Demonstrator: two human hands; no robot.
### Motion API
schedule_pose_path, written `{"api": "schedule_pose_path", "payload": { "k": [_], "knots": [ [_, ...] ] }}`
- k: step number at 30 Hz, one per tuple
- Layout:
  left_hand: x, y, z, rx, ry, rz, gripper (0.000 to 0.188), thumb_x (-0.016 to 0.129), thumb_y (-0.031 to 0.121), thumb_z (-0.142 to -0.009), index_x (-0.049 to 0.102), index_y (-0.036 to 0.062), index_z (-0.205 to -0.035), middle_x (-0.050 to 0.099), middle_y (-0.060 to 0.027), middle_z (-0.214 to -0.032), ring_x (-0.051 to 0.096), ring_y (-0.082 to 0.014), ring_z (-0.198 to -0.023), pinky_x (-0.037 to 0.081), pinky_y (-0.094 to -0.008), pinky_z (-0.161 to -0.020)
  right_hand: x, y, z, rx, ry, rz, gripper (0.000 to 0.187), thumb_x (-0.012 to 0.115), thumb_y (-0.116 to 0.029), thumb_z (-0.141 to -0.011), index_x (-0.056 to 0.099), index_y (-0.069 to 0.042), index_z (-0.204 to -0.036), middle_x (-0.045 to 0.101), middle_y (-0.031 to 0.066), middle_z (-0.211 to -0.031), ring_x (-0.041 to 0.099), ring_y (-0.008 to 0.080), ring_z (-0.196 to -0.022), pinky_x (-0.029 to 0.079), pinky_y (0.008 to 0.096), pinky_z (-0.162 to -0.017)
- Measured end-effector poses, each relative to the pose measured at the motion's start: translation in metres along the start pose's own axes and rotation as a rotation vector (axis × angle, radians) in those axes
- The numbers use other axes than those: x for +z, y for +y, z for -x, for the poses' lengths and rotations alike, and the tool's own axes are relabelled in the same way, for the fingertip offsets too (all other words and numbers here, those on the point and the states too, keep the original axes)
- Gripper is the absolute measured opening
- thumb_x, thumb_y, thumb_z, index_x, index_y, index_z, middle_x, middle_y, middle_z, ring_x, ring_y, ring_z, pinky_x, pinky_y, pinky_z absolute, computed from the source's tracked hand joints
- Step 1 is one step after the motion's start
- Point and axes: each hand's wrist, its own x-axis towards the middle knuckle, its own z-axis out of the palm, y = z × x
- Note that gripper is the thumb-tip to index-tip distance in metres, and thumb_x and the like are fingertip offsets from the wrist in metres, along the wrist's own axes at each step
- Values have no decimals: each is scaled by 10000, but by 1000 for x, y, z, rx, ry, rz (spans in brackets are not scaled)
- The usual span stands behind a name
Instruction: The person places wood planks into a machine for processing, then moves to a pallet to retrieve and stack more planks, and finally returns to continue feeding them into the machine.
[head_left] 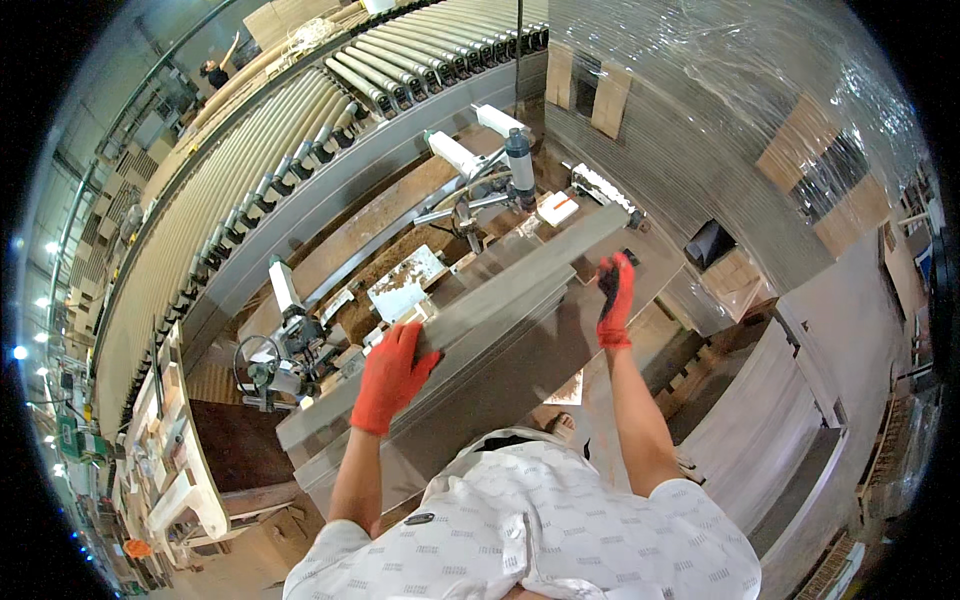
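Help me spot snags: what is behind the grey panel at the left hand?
Beyond the grey panel, a white plate, a dark cylinder and, farther back, conveyor rollers show. Whatever the panel itself covers cannot be seen.

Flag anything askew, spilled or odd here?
Loose brown debris, possibly sawdust, lies around and on the white plate beyond the grey panels; it looks like uncleared mess. The panels' right ends also don't line up, so they look staggered. No clear damage visible.
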Motion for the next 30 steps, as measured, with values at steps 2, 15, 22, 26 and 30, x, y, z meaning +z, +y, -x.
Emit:
{"api": "schedule_pose_path", "payload": {
  "k": [2,15,22,26,30],
  "knots": [
    [2,1,33,-107,-65,-12,505,759,313,-956,592,52,-1355,665,-200,-1320,648,-421,-1191,537,-487,-970,9,-10,-27,-114,-71,180,418,505,-324,-1139,592,-66,-1456,651,58,-1385,596,170,-1292,434,342,-1115],
    [78,-66,103,-190,141,-90,555,762,399,-935,616,86,-1369,669,-127,-1350,627,-318,-1269,448,-502,-1091,44,4,-36,250,-581,340,393,514,-326,-1081,722,-37,-1248,740,88,-1258,660,232,-1216,439,401,-1159],
    [82,-93,138,-349,507,-65,453,752,362,-945,637,130,-1317,679,-99,-1270,635,-321,-1212,430,-513,-1076,25,33,-91,-64,-842,579,441,504,-416,-1086,659,-35,-1244,667,72,-1187,622,222,-1099,478,388,-1008],
    [33,-144,219,-749,1120,-65,355,743,291,-945,674,113,-1245,697,-109,-1234,624,-343,-1215,446,-479,-1070,70,-6,-49,175,-976,507,587,472,-525,-1085,661,-46,-1367,679,116,-1304,631,280,-1228,460,450,-1105],
    [44,-290,349,-1047,1264,628,460,678,359,-1040,595,89,-1403,737,-36,-1172,703,-255,-975,572,-418,-871,61,-15,-71,527,-1001,416,673,328,-517,-1137,548,-15,-1527,647,161,-1436,579,305,-1345,388,480,-1193]
  ]
}}
